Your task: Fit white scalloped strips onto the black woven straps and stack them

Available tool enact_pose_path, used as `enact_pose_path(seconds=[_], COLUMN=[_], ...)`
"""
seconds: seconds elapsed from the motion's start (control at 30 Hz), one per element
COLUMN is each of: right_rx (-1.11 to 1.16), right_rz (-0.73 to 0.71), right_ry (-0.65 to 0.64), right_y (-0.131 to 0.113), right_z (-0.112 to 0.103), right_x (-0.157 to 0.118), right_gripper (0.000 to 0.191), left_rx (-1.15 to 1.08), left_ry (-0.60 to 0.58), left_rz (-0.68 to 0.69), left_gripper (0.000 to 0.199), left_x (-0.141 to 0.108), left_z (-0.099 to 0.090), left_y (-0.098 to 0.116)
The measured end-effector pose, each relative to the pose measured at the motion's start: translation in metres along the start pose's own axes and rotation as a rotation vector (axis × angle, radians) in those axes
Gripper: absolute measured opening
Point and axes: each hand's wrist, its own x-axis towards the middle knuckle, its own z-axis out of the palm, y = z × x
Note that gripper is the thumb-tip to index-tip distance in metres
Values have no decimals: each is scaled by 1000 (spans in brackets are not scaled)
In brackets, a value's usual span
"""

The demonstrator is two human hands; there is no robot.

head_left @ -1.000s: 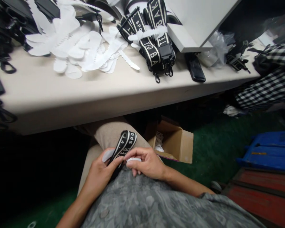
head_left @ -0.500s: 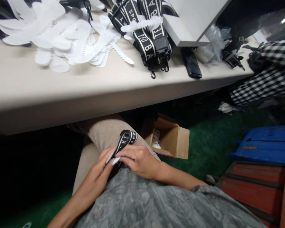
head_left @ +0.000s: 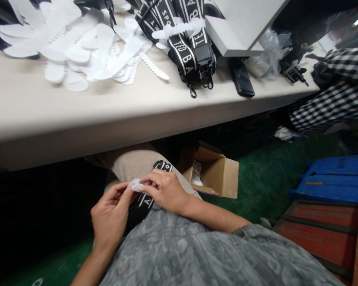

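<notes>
Over my lap, my left hand point(head_left: 113, 206) and my right hand point(head_left: 164, 190) meet with their fingertips closed on a small white strip point(head_left: 136, 185). It looks like the white toothed strips on the table, though its edges are mostly covered by my fingers. Under my hands a black webbing strap point(head_left: 147, 200) with white lettering lies folded across my thigh. Its upper loop point(head_left: 163, 165) shows beyond my right hand, and the middle is hidden by the fingers.
On the table lie a pile of white toothed strips point(head_left: 74, 47), bundled lettered straps point(head_left: 183, 55) with hooks, and a black phone point(head_left: 241, 79). An open cardboard box point(head_left: 231, 178) stands on the floor. Blue point(head_left: 337, 178) and red crates point(head_left: 319, 234) are at right, below a person's checkered sleeve point(head_left: 334, 103).
My left hand has turned and moved up and left. The strap loop that stood up between my fingers now lies lower, and both hands pinch the white strip above it.
</notes>
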Motion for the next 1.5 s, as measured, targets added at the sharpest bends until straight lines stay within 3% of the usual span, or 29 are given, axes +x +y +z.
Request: enact_pose_path(seconds=[0.17,0.3,0.37,0.5,0.6,0.73,0.87,0.97,1.07,1.23,1.3,1.43,1.5], right_rx=[-24,-30,-18,-52,-97,-150,-270,-380,-344,-297,-362,-530,-551], right_rz=[92,76,82,124,122,34,14,50,50,-9,-29,1,4], right_ry=[-43,-64,-64,-41,-10,0,-15,-30,-27,-27,-43,-106,-114], right_y=[-4,-5,-5,-4,-1,4,2,0,2,7,5,-2,-3], right_z=[3,2,2,9,15,18,19,21,21,16,16,19,20], right_x=[6,9,11,15,15,10,6,7,10,7,5,5,6], right_gripper=[22,9,7,6,4,10,18,17,14,15,19,22,25], left_rx=[132,263,404,686,782,768,690,707,715,526,479,555,558], left_ry=[7,33,58,81,105,115,163,188,131,4,-18,-9,2], left_rz=[144,325,518,1029,1179,1169,988,1039,1066,752,687,876,882], left_gripper=[31,22,16,10,13,15,9,7,8,15,15,10,11], left_x=[-4,-5,-5,-2,1,0,-4,-3,-1,-2,-4,-6,-5], left_z=[-3,-6,-8,-9,-7,-5,-3,-1,1,-3,-6,-9,-8], left_y=[1,-3,-5,-6,-8,-13,-15,-15,-14,-13,-15,-20,-20])
